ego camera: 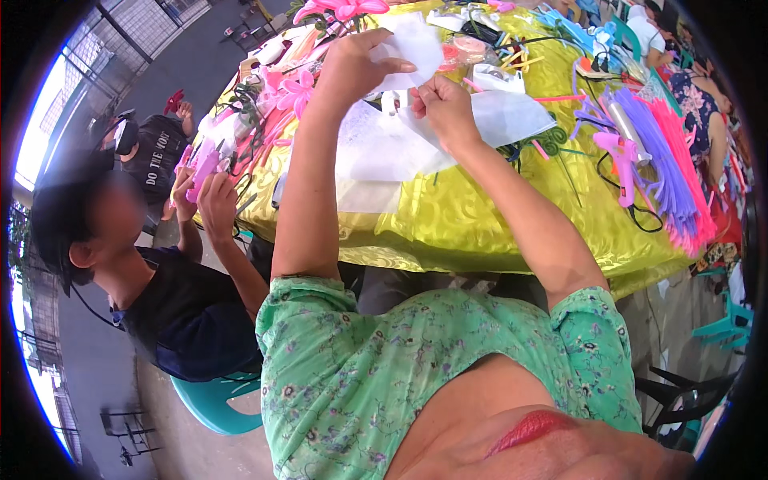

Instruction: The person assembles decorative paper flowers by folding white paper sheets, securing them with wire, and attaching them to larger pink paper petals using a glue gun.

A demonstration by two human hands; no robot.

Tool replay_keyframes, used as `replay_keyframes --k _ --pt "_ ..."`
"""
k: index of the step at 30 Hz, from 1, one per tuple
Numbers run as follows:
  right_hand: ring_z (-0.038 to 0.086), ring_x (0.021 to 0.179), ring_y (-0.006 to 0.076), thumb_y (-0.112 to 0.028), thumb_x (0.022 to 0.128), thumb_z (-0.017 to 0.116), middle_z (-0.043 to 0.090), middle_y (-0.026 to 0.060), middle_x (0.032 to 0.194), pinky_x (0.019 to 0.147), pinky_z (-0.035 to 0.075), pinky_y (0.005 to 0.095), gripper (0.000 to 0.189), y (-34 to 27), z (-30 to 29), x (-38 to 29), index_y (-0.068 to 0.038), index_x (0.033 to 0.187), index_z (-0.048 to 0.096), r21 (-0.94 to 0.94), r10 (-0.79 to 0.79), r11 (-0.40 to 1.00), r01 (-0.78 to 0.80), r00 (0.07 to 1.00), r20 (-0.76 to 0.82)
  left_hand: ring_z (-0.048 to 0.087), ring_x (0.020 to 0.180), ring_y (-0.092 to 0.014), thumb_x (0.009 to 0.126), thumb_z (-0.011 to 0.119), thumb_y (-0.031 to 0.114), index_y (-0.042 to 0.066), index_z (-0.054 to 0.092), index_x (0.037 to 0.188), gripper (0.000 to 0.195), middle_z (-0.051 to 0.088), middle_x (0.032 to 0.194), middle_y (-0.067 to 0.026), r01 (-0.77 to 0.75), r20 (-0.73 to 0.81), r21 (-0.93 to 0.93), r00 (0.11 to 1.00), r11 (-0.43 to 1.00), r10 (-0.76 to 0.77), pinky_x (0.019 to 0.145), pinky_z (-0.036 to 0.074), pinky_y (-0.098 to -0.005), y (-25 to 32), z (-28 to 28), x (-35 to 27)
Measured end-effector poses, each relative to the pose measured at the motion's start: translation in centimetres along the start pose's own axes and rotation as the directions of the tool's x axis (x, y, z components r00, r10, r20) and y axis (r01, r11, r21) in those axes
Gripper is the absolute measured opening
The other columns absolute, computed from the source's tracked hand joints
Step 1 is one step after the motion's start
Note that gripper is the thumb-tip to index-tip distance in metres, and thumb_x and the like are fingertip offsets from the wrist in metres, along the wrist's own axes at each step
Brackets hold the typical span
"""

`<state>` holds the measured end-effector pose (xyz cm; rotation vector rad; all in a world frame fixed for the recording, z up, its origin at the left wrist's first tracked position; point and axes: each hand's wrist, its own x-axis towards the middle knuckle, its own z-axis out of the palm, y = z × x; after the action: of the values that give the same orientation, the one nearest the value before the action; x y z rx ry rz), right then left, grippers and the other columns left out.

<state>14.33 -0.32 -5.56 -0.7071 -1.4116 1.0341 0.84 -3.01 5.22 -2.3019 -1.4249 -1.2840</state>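
Note:
Between its thumb and fingers, my left hand (366, 63) holds up a white translucent sheet (423, 45) over the far part of the table. Close below the sheet's lower edge is my right hand (444, 111), its fingers curled together; whether it pinches anything is hidden. More white sheets (372, 144) lie on the yellow patterned tablecloth (480, 210) under and beside my hands. A white tape dispenser (498, 78) stands just beyond my right hand.
Purple and pink pipe cleaners (660, 162) lie at the right with a pink glue gun (621, 162). Pink flowers (297, 93) and cords are at the left. A person (198, 318) sits left, holding a pink glue gun (204, 171). Green coils (549, 141) lie right of the sheets.

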Motion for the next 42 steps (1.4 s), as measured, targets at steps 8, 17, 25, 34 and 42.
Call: replay_keyframes --k 8,17,25,34,42 --pt "0.05 0.057 0.0126 -0.008 0.084 0.047 0.053 0.0063 0.067 0.056 0.044 0.0259 0.013 -0.8 -0.5 -0.1 0.0 0.074 0.052 0.402 0.179 0.883 -0.241 0.966 0.186 0.056 0.069 -0.012 0.071 0.068 0.018 -0.002 0.056 0.102 0.039 0.06 0.081 -0.0056 0.387 0.3 -0.489 0.916 0.782 -0.266 0.064 0.046 -0.0247 0.6 -0.5 -0.3" --pt "0.05 0.062 0.0159 -0.009 0.084 0.048 0.052 0.0079 0.071 0.062 0.046 0.0331 0.012 0.0 -0.8 0.2 0.0 0.076 0.05 0.632 0.196 0.724 -0.276 0.961 0.195 0.052 0.067 -0.009 0.078 0.06 0.019 -0.001 0.059 0.094 0.026 0.059 0.08 -0.002 0.474 0.32 -0.524 0.88 0.707 -0.352 0.062 0.042 -0.0229 -0.1 0.0 -0.1" --pt "0.05 0.06 0.015 -0.007 0.084 0.047 0.052 0.0072 0.07 0.062 0.047 0.033 0.011 0.1 -1.0 0.6 0.0 0.077 0.051 0.576 0.247 0.782 -0.237 0.967 0.061 0.054 0.074 -0.012 0.067 0.06 -0.007 -0.002 0.057 0.082 0.016 0.058 0.085 -0.0058 0.19 0.099 -0.551 0.982 0.813 -0.163 0.067 0.043 -0.0237 -1.6 1.7 0.5" --pt "0.052 0.058 0.0134 -0.008 0.084 0.048 0.054 0.008 0.068 0.057 0.048 0.0281 0.013 -1.0 -0.8 0.2 0.001 0.076 0.053 0.491 0.249 0.843 -0.22 0.969 0.007 0.057 0.079 -0.018 0.068 0.065 0.011 0.001 0.057 0.09 0.025 0.06 0.087 -0.0073 -0.034 0.244 -0.472 0.955 0.881 0.168 0.073 0.043 -0.0273 -1.2 0.3 1.5" --pt "0.052 0.056 0.0125 -0.007 0.084 0.046 0.054 0.0078 0.067 0.053 0.048 0.0258 0.014 -0.7 -0.5 0.3 0.003 0.076 0.053 0.283 0.187 0.945 -0.162 0.98 -0.064 0.059 0.06 -0.022 0.052 0.074 0.049 0.005 0.064 0.076 0.051 0.061 0.068 -0.0106 -0.057 0.139 0.026 0.989 0.998 0.052 0.057 0.045 -0.0316 1.4 0.4 2.9"
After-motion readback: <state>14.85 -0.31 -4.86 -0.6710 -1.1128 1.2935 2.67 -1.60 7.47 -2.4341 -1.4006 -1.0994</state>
